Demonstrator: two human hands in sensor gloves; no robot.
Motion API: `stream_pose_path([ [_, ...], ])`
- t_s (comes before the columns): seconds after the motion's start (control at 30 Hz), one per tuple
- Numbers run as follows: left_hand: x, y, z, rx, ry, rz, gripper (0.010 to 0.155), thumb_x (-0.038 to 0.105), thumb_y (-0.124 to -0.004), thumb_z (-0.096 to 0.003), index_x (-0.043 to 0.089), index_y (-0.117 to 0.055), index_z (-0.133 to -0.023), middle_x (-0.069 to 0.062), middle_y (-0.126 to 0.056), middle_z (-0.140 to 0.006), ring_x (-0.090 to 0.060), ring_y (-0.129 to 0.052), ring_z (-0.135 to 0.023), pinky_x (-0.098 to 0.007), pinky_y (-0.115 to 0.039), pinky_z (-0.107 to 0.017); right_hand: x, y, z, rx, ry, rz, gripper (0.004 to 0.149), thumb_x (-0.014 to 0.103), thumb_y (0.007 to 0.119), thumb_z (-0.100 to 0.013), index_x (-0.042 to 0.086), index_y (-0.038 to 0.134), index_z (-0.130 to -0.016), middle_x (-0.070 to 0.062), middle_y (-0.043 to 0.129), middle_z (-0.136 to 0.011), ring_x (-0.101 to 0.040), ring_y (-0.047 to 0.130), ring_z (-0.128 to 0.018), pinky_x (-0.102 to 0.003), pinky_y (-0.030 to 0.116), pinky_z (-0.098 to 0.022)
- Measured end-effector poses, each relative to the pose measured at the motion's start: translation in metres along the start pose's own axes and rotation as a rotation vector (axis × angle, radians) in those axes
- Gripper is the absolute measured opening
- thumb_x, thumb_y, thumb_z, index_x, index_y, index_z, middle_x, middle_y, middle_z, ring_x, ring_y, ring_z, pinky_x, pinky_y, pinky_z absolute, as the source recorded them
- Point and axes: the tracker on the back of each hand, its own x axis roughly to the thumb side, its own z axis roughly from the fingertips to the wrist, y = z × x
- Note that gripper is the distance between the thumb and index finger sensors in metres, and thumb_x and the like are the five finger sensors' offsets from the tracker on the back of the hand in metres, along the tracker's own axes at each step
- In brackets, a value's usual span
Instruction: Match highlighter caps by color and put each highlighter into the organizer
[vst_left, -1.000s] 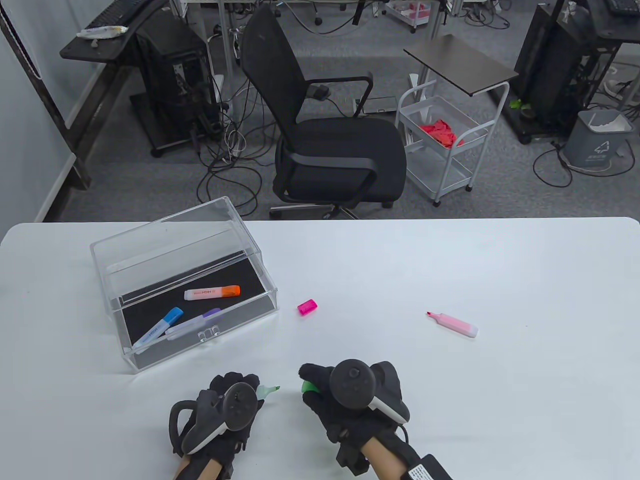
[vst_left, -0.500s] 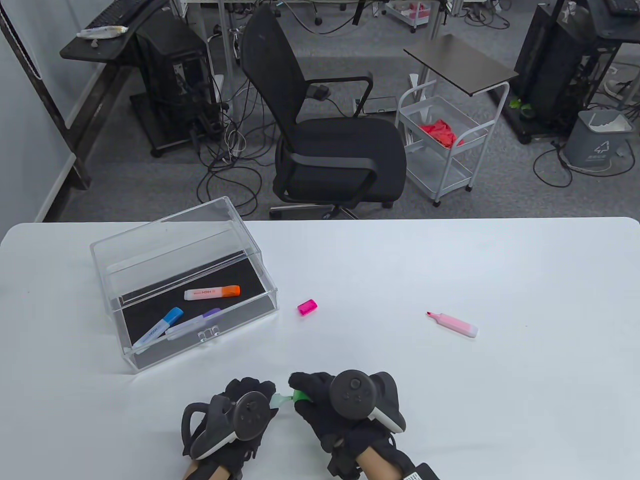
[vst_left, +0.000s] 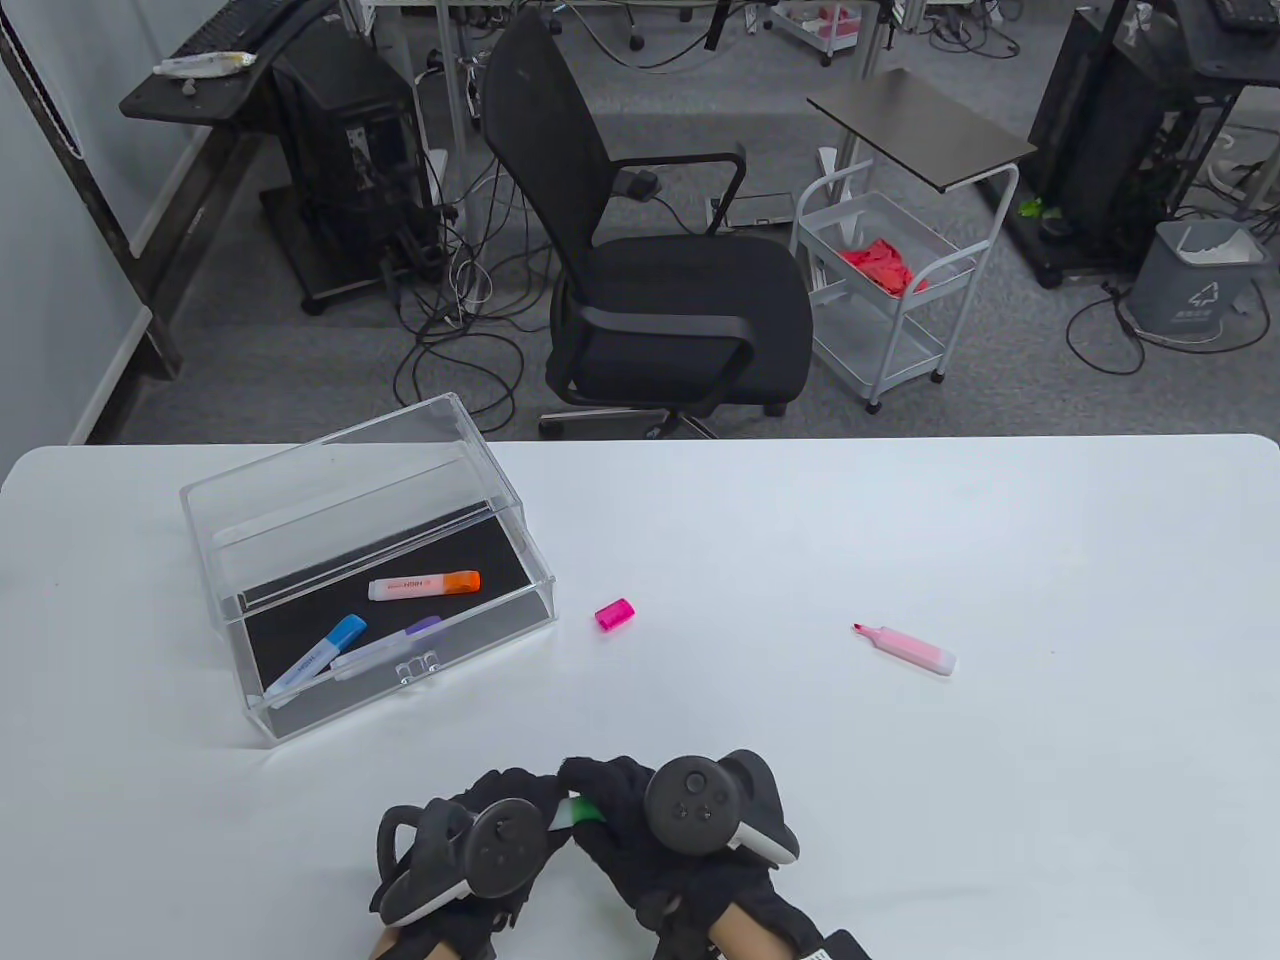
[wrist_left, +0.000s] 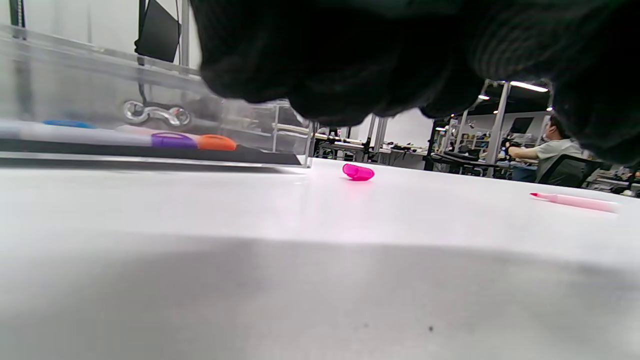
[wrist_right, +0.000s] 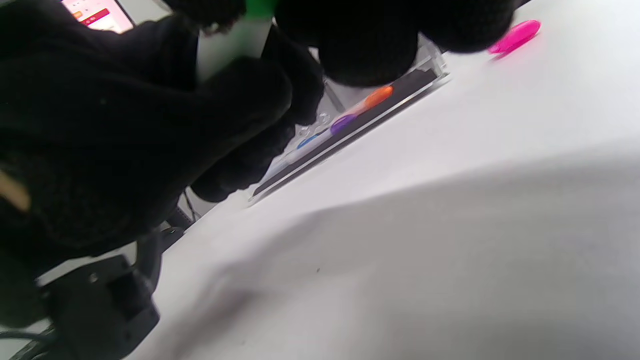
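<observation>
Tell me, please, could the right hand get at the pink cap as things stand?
Probably not yet: the path to the pink cap is bare table, but the right hand is busy gripping the green cap.

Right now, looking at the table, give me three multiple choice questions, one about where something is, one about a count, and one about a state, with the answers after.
1. Where does the loose pink cap lie?
A. Inside the clear organizer
B. On the table just right of the organizer
C. On the pink highlighter

2. How many highlighters lie in the organizer?
A. One
B. Three
C. Five

3. What state is the pink highlighter in?
A. Uncapped, tip bare
B. Capped
C. Held in a hand

Answers:
1. B, the cap sits on bare table beside the organizer's right wall.
2. B, the orange, blue and purple ones lie on its black floor.
3. A, its red tip shows and it lies alone on the table, while the left hand and right hand meet around the green highlighter.
</observation>
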Motion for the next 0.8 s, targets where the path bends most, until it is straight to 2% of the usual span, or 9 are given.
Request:
stream_pose_path([
  [0.1, 0.002, 0.003, 0.001, -0.002, -0.023, 0.017, 0.050, 0.054, -0.070, -0.0449, 0.030, -0.072, -0.088, 0.013, -0.087, -0.062, -0.009, -0.097, -0.037, -0.027, -0.089, -0.026, 0.001, 0.002, 0.000, 0.029, -0.017, 0.011, 0.062, 0.037, 0.063, -0.045, 0.025, 0.032, -0.098, -0.005, 0.061, -0.087, -0.022, 0.080, -0.062, -0.050, 0.068, -0.052],
  [0.33, 0.005, 0.008, 0.005, 0.016, -0.034, 0.023, 0.049, 0.052, -0.070, -0.0451, 0.028, -0.071, -0.088, 0.012, -0.086, -0.062, -0.010, -0.096, -0.036, -0.027, -0.090, -0.024, 0.014, 0.000, 0.001, 0.016, -0.066, 0.121, 0.061, 0.038, 0.061, -0.045, 0.025, 0.031, -0.096, -0.004, 0.061, -0.083, -0.022, 0.079, -0.060, -0.050, 0.068, -0.050],
  [0.43, 0.006, 0.007, 0.005, -0.008, -0.040, 0.019, 0.048, 0.052, -0.070, -0.0450, 0.028, -0.071, -0.087, 0.012, -0.086, -0.061, -0.009, -0.096, -0.035, -0.028, -0.091, -0.024, 0.016, 0.004, 0.001, 0.045, -0.065, 0.174, 0.062, 0.038, 0.061, -0.044, 0.025, 0.029, -0.096, -0.004, 0.060, -0.083, -0.022, 0.079, -0.061, -0.051, 0.067, -0.050],
  [0.57, 0.005, 0.006, 0.005, -0.012, -0.033, 0.011, 0.048, 0.052, -0.070, -0.0456, 0.029, -0.070, -0.088, 0.013, -0.085, -0.062, -0.010, -0.096, -0.038, -0.028, -0.090, -0.026, 0.015, 0.006, 0.002, 0.040, -0.058, 0.158, 0.062, 0.038, 0.061, -0.045, 0.025, 0.028, -0.096, -0.004, 0.059, -0.084, -0.023, 0.078, -0.062, -0.051, 0.067, -0.051],
  [0.7, 0.005, 0.006, 0.003, -0.014, 0.007, -0.001, 0.049, 0.054, -0.069, -0.0465, 0.031, -0.070, -0.089, 0.013, -0.085, -0.065, -0.010, -0.095, -0.041, -0.027, -0.090, -0.029, 0.012, 0.004, 0.003, -0.015, -0.007, 0.128, 0.067, 0.041, 0.064, -0.045, 0.023, 0.026, -0.098, -0.005, 0.058, -0.090, -0.025, 0.079, -0.067, -0.052, 0.066, -0.055],
  [0.8, 0.004, 0.002, 0.000, -0.024, 0.047, -0.051, 0.049, 0.055, -0.069, -0.0469, 0.032, -0.069, -0.090, 0.014, -0.084, -0.066, -0.010, -0.095, -0.043, -0.027, -0.089, -0.031, 0.007, 0.004, 0.003, 0.013, 0.121, 0.151, 0.077, 0.045, 0.069, -0.045, 0.022, 0.021, -0.100, -0.011, 0.046, -0.103, -0.032, 0.072, -0.082, -0.057, 0.057, -0.065],
])
